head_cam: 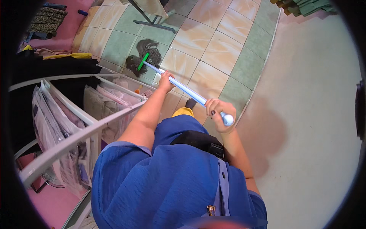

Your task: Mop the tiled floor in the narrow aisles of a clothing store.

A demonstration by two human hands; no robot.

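A string mop has a pale blue handle (187, 91), a green clamp (143, 61) and grey yarn strands (149, 51). Its strands lie spread on green floor tiles ahead and to the left. My left hand (166, 81) grips the handle partway down, nearer the mop head. Close to the handle's rounded top end, my right hand (220, 114) is wrapped around it, thumb toward me. The handle slants from the right hand down and away to the left.
At left stands a white metal rack (85, 136) with garments in clear plastic bags (57, 123). The dark foot of a stand (154, 26) rests on the tiles beyond the mop. A pale wall (308, 120) runs along the right, with green hanging cloth (311, 7) at its far end.
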